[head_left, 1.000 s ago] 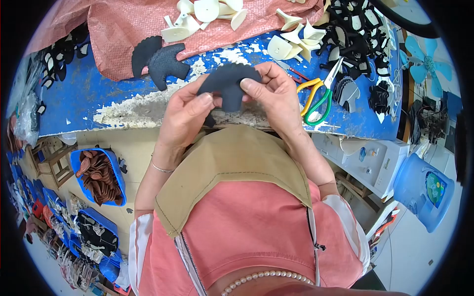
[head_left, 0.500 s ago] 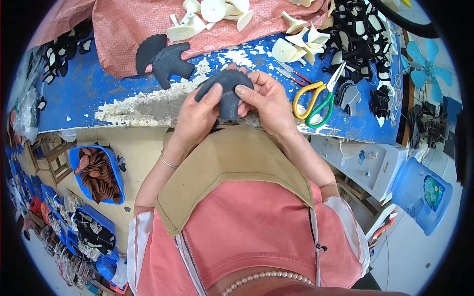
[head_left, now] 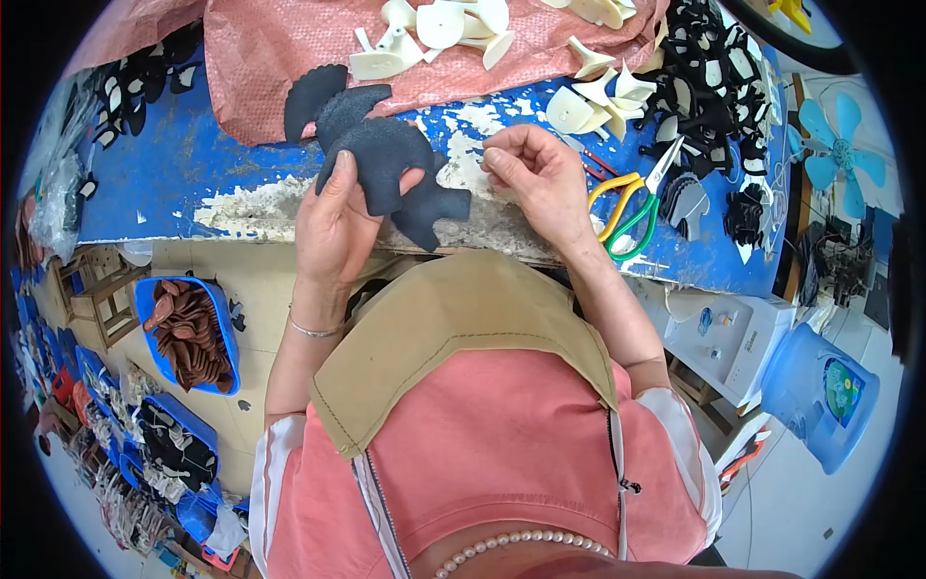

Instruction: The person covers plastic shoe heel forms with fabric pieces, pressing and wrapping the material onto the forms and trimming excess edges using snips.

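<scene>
My left hand [head_left: 336, 227] grips a dark, scallop-edged cut piece [head_left: 394, 154] that looks like leather or fabric, its thumb on top. Below it, at the table's front edge, another dark cut piece [head_left: 431, 214] shows, partly covered; whether the hand touches it I cannot tell. Farther back, two similar pieces, a scalloped one [head_left: 311, 95] and a curved one [head_left: 352, 108], overlap by the pink woven sheet [head_left: 260, 72]. To the right, my right hand [head_left: 545, 183] is apart from the pieces, its thumb and forefinger pinched together; anything between them is too small to make out.
Scissors with yellow and green handles [head_left: 625, 217] lie right of my right hand, near a red-handled tool [head_left: 600, 164]. Cream moulded forms [head_left: 463, 24] and black parts [head_left: 709, 72] cover the back. A blue basket [head_left: 228, 328] of brown pieces stands lower left.
My hands have moved apart. The left has shifted left with a dark piece, and the right has let go of it and moved right. Another dark piece now shows at the table edge.
</scene>
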A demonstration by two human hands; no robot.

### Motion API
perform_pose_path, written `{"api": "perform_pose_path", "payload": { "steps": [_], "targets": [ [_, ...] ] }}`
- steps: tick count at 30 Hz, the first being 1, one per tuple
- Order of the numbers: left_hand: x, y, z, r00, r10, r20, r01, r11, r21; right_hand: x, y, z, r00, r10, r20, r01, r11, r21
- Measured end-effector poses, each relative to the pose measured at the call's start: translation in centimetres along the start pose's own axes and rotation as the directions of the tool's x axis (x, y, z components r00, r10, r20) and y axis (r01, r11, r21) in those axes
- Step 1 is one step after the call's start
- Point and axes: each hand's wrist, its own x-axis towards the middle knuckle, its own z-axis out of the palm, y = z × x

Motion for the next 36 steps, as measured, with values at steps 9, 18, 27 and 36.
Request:
{"api": "perform_pose_path", "payload": {
  "steps": [9,18,27,36],
  "targets": [
    [-0.3,-0.2,-0.1,0.999,-0.053,-0.003,0.053,0.992,0.110,-0.2,-1.2,-3.3,0.940,-0.230,-0.253,0.121,0.915,-0.385],
    [-1.6,-0.2,1.3,0.892,-0.420,0.170,0.284,0.811,0.511,0.1,-1.6,-3.7,0.955,-0.178,-0.236,0.117,0.961,-0.251],
    [-2.4,0.9,2.4,0.828,-0.473,0.300,0.166,0.719,0.675,3.9,-3.0,2.7,0.899,-0.382,0.213,0.434,0.724,-0.536],
    [-2.2,0.8,1.2,0.854,-0.430,0.295,0.156,0.751,0.642,7.3,-2.6,1.0,0.923,-0.382,-0.052,0.278,0.753,-0.597]
  ]
}}
